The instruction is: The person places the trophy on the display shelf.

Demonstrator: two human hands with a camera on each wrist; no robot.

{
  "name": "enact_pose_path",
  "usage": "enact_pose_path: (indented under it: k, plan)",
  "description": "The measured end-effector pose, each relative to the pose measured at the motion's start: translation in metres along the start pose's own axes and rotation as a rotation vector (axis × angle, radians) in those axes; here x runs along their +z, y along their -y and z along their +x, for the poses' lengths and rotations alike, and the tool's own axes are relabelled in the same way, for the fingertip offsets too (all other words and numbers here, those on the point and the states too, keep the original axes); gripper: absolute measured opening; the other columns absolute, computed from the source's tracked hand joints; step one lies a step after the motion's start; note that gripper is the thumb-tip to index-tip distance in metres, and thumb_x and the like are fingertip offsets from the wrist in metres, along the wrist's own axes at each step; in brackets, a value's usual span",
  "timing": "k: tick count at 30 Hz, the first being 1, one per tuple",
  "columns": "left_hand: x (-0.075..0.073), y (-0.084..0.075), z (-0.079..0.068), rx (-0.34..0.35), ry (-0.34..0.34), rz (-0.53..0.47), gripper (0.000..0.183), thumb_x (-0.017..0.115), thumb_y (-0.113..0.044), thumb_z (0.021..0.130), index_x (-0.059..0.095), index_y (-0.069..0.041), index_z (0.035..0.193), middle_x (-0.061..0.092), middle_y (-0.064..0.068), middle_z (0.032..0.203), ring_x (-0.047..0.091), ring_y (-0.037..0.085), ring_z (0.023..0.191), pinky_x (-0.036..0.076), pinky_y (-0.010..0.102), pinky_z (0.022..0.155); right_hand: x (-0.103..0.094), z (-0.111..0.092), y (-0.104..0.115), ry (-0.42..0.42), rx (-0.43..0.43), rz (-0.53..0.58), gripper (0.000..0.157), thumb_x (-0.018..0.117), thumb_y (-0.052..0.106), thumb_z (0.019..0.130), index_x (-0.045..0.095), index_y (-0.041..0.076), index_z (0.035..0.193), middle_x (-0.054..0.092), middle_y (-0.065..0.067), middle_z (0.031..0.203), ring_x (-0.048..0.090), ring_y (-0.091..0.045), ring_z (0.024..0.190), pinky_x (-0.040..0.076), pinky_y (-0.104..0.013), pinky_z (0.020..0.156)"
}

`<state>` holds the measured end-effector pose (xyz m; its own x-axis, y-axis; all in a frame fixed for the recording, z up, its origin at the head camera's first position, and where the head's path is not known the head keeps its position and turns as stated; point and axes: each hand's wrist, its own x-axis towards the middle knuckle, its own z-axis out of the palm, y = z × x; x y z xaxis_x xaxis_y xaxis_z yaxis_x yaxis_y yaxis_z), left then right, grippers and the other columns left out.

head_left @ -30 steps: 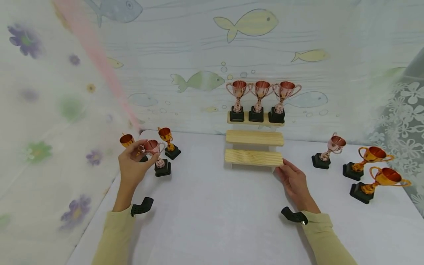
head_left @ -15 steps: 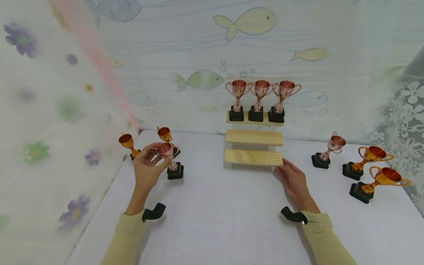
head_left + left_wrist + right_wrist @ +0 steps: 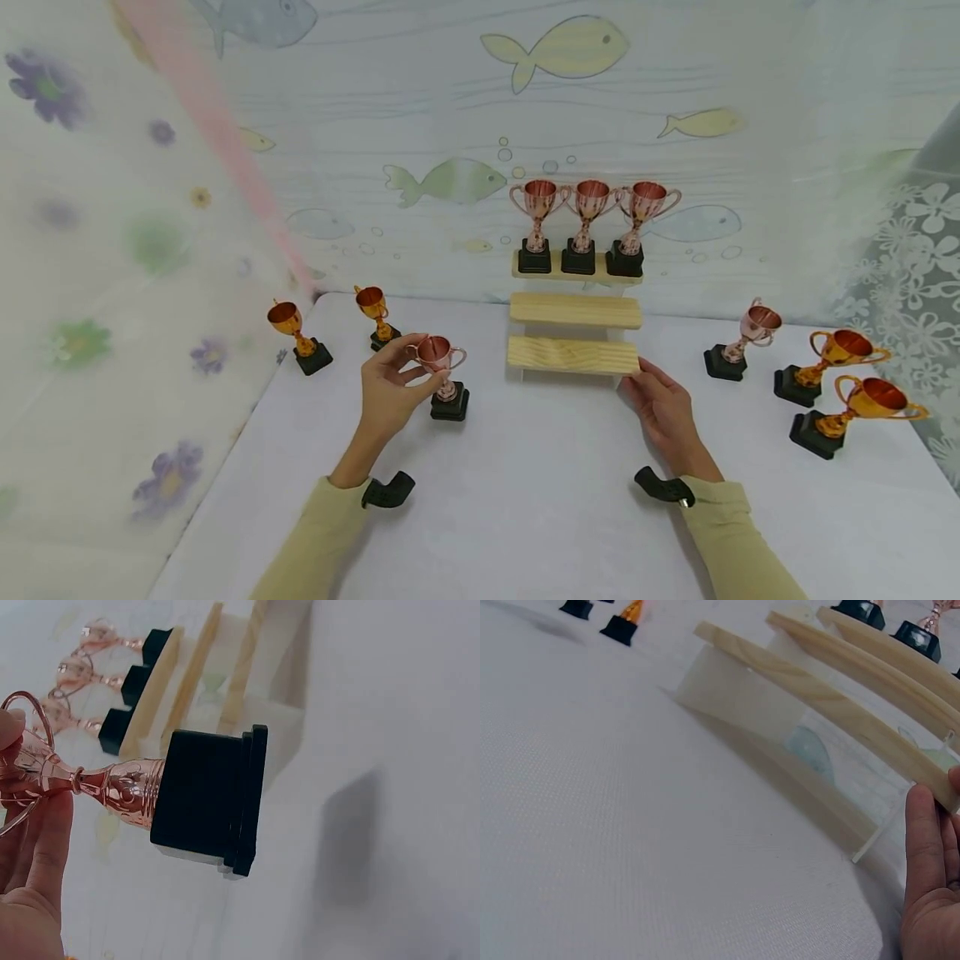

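My left hand point(image 3: 388, 398) pinches a small rose-gold trophy point(image 3: 448, 403) by its cup, thumb in front and fingers behind. In the left wrist view the trophy's black base point(image 3: 201, 796) hangs over the white cloth, its shadow lying apart from it. My right hand point(image 3: 666, 412) grips the right end of the lowest step of a three-step wooden display stand point(image 3: 573, 355); in the right wrist view its fingers point(image 3: 924, 840) lie under the plank's end. Three matching rose-gold trophies point(image 3: 579, 257) stand in a row on the top step. Both lower steps are bare.
Left of the stand are two gold trophies, one near the edge point(image 3: 313, 357) and one behind my left hand point(image 3: 372, 305). At right stand a rose-gold trophy point(image 3: 725, 362) and two gold ones point(image 3: 797, 387). A fish-patterned curtain point(image 3: 450, 100) hangs behind the table.
My left hand has carried the rose-gold trophy rightward from beside the two left gold trophies toward the stand. The right hand has kept its place on the stand.
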<state>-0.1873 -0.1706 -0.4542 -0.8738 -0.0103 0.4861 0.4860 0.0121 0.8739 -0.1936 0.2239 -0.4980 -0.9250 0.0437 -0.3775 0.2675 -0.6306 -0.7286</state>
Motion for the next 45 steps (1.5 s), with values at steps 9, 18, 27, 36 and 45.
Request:
enact_pose_path:
  k: [9,18,27,36,45]
  plan:
    - [0.029,0.001,0.002,-0.02,0.103,-0.005,0.056,0.081,0.019,0.072,0.064,0.008,0.124,0.067,0.017,0.117,0.067,0.014,0.095,0.063,0.027,0.079,-0.001,0.002,-0.001,-0.007,-0.001,-0.003,0.019,0.062,0.004,0.1,0.067,0.016,0.113,0.071,0.005,0.111,0.069,-0.006,0.104,0.055,-0.02,0.096]
    - [0.066,0.001,0.014,-0.007,0.147,-0.059,0.056,0.082,0.017,0.072,0.064,0.008,0.124,0.065,0.026,0.117,0.065,0.012,0.093,0.062,0.027,0.079,0.0,0.005,-0.003,-0.018,-0.006,-0.004,0.019,0.06,0.002,0.101,0.067,0.016,0.112,0.07,0.005,0.11,0.069,-0.006,0.103,0.055,-0.02,0.096]
    - [0.123,-0.003,0.027,-0.001,0.21,-0.146,0.052,0.083,0.014,0.074,0.065,0.007,0.123,0.066,0.023,0.112,0.06,0.012,0.09,0.063,0.031,0.081,0.001,0.006,-0.002,-0.033,-0.01,-0.008,0.024,0.056,0.0,0.101,0.061,0.013,0.121,0.068,0.005,0.112,0.069,-0.006,0.103,0.054,-0.019,0.096]
    - [0.172,-0.019,0.05,0.032,0.235,-0.16,0.052,0.084,0.009,0.077,0.065,0.005,0.126,0.066,0.023,0.116,0.062,0.008,0.092,0.062,0.042,0.087,0.002,0.006,0.001,-0.04,0.021,-0.023,0.05,0.051,0.002,0.104,0.041,0.01,0.153,0.057,0.003,0.126,0.066,-0.003,0.105,0.052,-0.018,0.099]
    - [0.204,-0.019,0.078,0.045,0.175,-0.162,0.051,0.086,0.004,0.077,0.065,0.003,0.125,0.066,0.02,0.115,0.063,0.006,0.093,0.062,0.037,0.086,0.0,0.005,0.001,-0.016,0.027,-0.044,0.062,0.053,0.006,0.105,0.026,0.007,0.161,0.051,0.002,0.134,0.064,-0.002,0.11,0.051,-0.019,0.101]
